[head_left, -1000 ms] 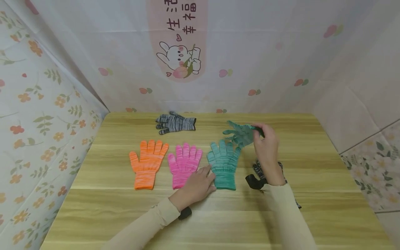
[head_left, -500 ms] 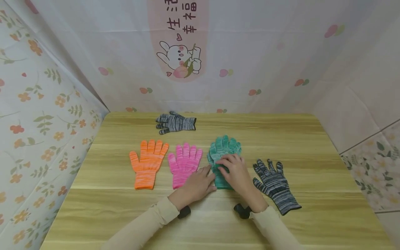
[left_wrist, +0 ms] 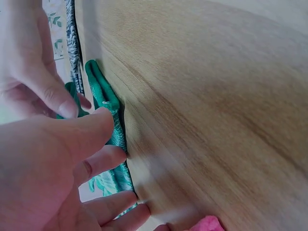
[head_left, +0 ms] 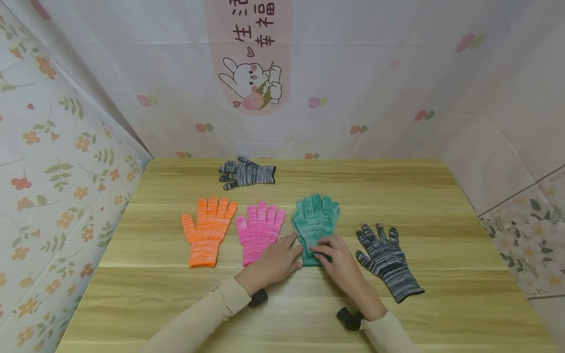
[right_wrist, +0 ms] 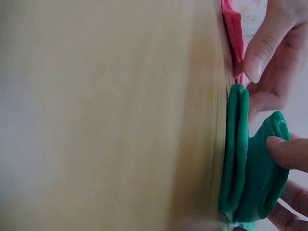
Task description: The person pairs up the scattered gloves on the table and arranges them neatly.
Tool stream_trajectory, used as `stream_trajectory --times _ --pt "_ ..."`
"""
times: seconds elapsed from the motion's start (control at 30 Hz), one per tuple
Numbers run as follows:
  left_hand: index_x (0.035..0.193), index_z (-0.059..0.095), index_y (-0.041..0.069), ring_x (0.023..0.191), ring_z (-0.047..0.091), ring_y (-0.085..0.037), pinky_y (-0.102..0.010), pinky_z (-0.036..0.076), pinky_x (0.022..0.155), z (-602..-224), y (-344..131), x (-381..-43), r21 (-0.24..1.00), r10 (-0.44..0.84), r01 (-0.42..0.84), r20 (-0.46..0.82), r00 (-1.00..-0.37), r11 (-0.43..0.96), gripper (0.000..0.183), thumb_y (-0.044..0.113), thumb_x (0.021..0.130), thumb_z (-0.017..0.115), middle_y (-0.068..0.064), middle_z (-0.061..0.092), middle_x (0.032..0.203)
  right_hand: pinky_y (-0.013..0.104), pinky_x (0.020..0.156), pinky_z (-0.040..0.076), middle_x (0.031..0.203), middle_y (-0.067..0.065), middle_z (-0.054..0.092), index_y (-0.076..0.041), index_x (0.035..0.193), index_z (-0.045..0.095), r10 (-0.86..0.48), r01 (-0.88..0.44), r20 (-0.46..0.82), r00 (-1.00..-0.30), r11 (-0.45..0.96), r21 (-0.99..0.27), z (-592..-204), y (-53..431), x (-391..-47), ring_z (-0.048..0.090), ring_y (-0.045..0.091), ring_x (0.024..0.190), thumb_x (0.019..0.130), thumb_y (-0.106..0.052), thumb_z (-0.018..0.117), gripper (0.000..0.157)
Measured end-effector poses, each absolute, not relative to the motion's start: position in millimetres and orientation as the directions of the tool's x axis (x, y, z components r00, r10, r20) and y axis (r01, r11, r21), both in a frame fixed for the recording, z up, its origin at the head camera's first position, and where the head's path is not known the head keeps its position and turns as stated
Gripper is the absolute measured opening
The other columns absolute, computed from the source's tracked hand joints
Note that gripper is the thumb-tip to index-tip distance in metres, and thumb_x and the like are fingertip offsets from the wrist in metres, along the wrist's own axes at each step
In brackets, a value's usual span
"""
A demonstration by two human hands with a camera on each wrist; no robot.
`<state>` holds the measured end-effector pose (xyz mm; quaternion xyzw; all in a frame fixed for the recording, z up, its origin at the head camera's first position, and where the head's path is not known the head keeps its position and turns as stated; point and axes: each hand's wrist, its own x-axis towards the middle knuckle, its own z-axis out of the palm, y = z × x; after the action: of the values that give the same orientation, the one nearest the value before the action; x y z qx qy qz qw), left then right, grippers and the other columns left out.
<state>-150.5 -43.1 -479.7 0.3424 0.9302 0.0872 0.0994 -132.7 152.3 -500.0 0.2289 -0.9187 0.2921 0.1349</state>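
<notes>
Two knitted green gloves lie one on top of the other near the middle of the head view. My right hand (head_left: 342, 264) pinches the cuff of the upper green glove (head_left: 315, 223) between thumb and fingers. That cuff is raised off the lower green glove (right_wrist: 235, 149), whose cuff lies flat on the table in the right wrist view. My left hand (head_left: 274, 260) rests with its fingers loosely extended at the left edge of the green pair. It covers the lower right part of a pink glove (head_left: 260, 226).
An orange glove (head_left: 206, 233) lies left of the pink one. One black-and-grey glove (head_left: 390, 264) lies tilted at the right, another (head_left: 247, 174) sideways near the back edge. All are on a wooden table (head_left: 145, 304) with printed cloth (head_left: 375, 63) hanging behind.
My right hand has brought the upper green glove from the back right onto the other green glove, then moved down to its cuff. The left hand has stayed in place.
</notes>
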Motion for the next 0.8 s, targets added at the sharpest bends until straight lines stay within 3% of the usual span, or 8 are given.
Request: stream_trajectory --times 0.23,0.7,0.8 --pt "0.122 0.055 0.012 0.129 0.042 -0.031 -0.044 0.043 0.1 -474.9 -44.7 -149.3 0.242 0.664 0.624 -0.143 -0.734 0.743 0.035 0.033 0.094 0.053 -0.02 0.04 0.142 0.036 0.076 0.048 0.097 0.007 0.063 -0.013 0.091 0.075 -0.364 -0.541 0.426 -0.828 0.717 -0.439 -508.2 153.6 -127.2 0.055 0.022 0.091 0.067 -0.003 0.08 0.027" --pt "0.124 0.054 0.012 0.133 0.038 -0.031 -0.043 0.037 0.105 -473.1 -47.2 -152.0 0.258 0.675 0.628 -0.181 -0.715 0.734 0.033 0.028 0.095 0.052 -0.02 0.037 0.144 0.032 0.073 0.043 0.091 0.003 0.06 -0.017 0.086 0.077 -0.388 -0.532 0.384 -0.838 0.737 -0.416 -505.6 152.6 -124.3 0.05 0.017 0.084 0.071 -0.014 0.079 0.016" --pt "0.126 0.053 0.012 0.133 0.038 -0.031 -0.043 0.037 0.106 -473.8 -47.2 -152.4 0.258 0.676 0.628 -0.191 -0.712 0.735 0.034 0.028 0.095 0.051 -0.02 0.037 0.145 0.032 0.073 0.044 0.092 0.002 0.06 -0.013 0.092 0.075 -0.36 -0.495 0.351 -0.864 0.735 -0.463 -504.3 153.2 -124.2 0.051 0.017 0.086 0.078 -0.014 0.074 0.014"
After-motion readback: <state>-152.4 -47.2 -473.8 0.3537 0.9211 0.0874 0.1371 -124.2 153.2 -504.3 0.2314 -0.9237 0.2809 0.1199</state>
